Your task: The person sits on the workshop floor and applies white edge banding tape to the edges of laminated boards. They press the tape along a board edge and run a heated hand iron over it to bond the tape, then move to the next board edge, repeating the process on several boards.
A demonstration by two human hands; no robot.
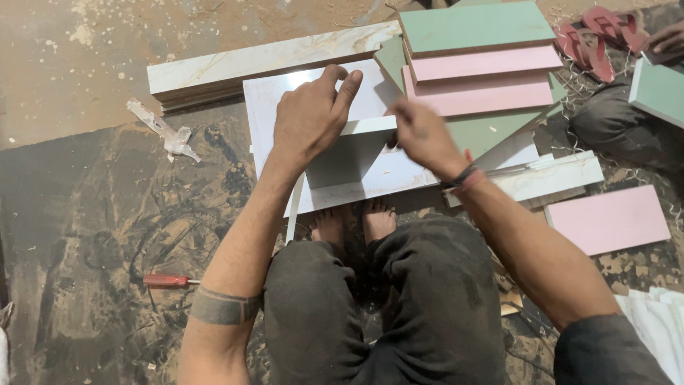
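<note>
Both hands meet on the small white panel (367, 127), standing on its edge upon the large white board (370, 175) on the floor: left hand (308, 117) closed over its top edge, right hand (422, 135), blurred, pinching its right end.

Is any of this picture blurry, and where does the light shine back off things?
In the head view, the right hand is smeared by motion blur, while the left hand on the small white board looks sharp. The big white panel shows a soft sheen near its top edge, and the dusty floor is brighter at the top left than nearer the knees.
</note>
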